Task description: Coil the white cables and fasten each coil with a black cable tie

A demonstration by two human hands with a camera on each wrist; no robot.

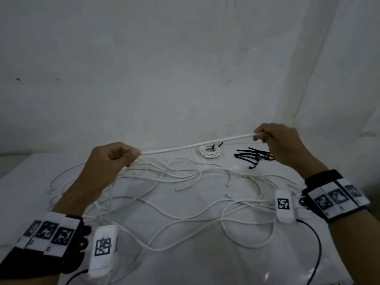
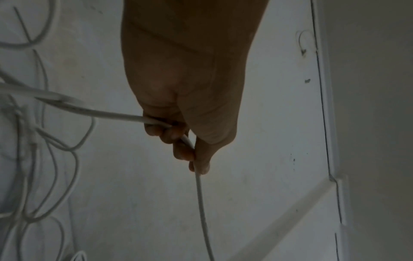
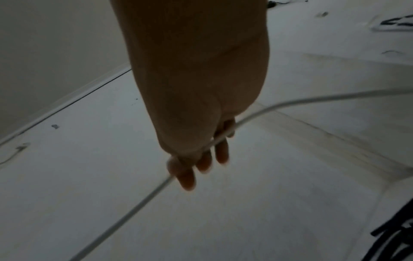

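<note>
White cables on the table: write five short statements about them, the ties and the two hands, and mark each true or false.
1. Both hands hold the same stretch of white cable taut above the table. True.
2. The left hand lies flat and open on the table. False: its fingers are curled round the cable, raised off the surface.
3. One finished coil already lies on the table with a black tie around it. True.
4. The right hand holds a black cable tie. False: it pinches the white cable; the loose black ties lie on the table beside it.
5. All the cables are already coiled. False: many loose cables still sprawl uncoiled across the table.
</note>
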